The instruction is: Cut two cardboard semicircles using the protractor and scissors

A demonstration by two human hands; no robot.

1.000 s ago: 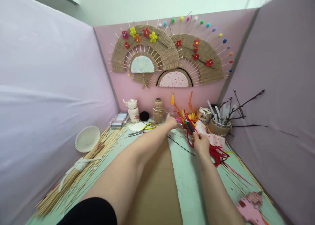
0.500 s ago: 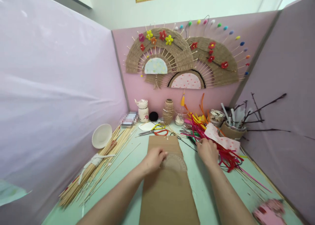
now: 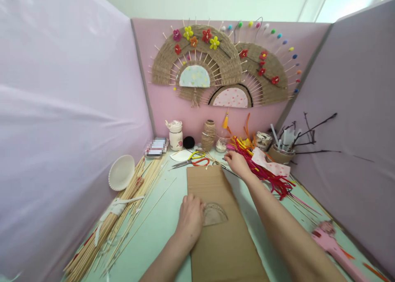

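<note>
A clear half-round protractor [image 3: 216, 214] lies on a long strip of brown cardboard [image 3: 225, 249]. My left hand [image 3: 189, 218] rests at the strip's left edge, fingers curled against the protractor's left end. Farther back, beyond the cardboard's top right corner, my right hand [image 3: 238, 164] reaches in beside the red and pink pipe cleaners [image 3: 274, 179]. Its fingertips are drawn together, with a small dark tip near them; what they hold, if anything, I cannot make out. Left of it lie red-handled scissors [image 3: 188, 163] and a yellow-handled tool [image 3: 196, 155].
A bundle of thin wooden sticks [image 3: 101, 232] and a white dish [image 3: 121, 173] are on the left. Along the back stand a white bottle [image 3: 175, 136], a twine spool [image 3: 209, 136] and a pot with twigs [image 3: 280, 153]. A pink glue gun [image 3: 331, 243] lies at right.
My right hand has moved left and farther back, away from the pipe cleaners' near side. The protractor and my left hand appear lower on the cardboard, and the view has shifted.
</note>
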